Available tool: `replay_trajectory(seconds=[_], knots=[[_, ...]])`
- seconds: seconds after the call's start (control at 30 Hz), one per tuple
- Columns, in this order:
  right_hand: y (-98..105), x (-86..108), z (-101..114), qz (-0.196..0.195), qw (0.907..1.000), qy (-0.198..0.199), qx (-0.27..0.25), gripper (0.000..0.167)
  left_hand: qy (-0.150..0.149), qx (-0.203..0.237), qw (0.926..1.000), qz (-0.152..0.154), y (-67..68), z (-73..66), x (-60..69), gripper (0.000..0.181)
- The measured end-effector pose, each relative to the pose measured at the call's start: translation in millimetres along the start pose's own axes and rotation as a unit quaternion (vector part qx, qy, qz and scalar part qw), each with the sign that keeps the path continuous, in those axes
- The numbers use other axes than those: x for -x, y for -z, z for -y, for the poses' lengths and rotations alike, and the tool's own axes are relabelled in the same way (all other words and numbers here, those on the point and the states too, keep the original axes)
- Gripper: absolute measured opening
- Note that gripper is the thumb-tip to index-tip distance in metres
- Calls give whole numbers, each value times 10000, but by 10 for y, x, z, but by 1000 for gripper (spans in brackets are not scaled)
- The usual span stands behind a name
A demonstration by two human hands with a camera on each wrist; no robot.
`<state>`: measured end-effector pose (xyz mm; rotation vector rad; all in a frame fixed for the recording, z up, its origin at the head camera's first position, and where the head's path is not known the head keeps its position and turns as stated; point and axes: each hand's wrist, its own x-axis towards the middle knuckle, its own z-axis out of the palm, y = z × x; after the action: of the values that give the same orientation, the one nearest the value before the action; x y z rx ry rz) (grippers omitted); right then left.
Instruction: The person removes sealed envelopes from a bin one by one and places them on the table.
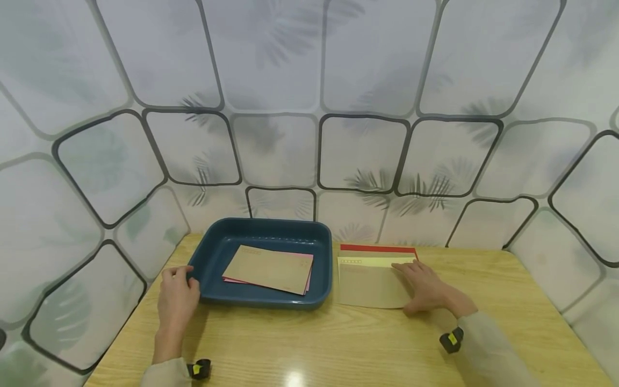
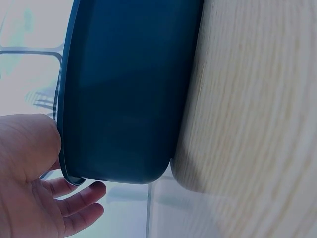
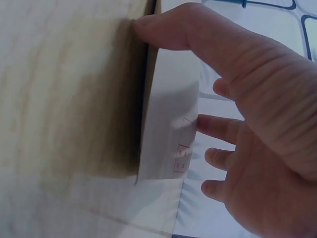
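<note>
A dark blue tray [image 1: 261, 303] stands at the left of the table, several envelopes [image 1: 271, 267] stacked askew inside, a tan one on top. My left hand [image 1: 178, 298] holds its left rim near the front corner. In the left wrist view the thumb lies against the rim, with the fingers [image 2: 81, 199] beyond it. To the tray's right lies a second stack of envelopes [image 1: 372, 285], tan over pale yellow, with a red edge at the back. Across its right side rests my right hand [image 1: 427, 287], fingers spread. In the right wrist view its thumb [image 3: 168, 27] crosses the stack's edge.
The wooden table [image 1: 300, 344] extends in front of the tray and to the right of the loose stack. A patterned curtain [image 1: 362, 150] hangs close behind the table and along both sides. A black wrist device [image 1: 452, 340] sits at each sleeve.
</note>
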<state>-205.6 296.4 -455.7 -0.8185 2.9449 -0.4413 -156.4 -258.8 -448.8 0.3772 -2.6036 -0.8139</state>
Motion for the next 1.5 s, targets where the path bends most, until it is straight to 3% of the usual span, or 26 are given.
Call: replay_trajectory(seconds=[0.63, 1.5], knots=[[99, -113, 43, 488, 9985, -172, 165, 102, -83, 22, 10000, 11, -15, 5, 5, 34], [87, -136, 44, 530, 9982, -123, 232, 106, 40, 20, 9999, 151, 9, 7, 7, 35]])
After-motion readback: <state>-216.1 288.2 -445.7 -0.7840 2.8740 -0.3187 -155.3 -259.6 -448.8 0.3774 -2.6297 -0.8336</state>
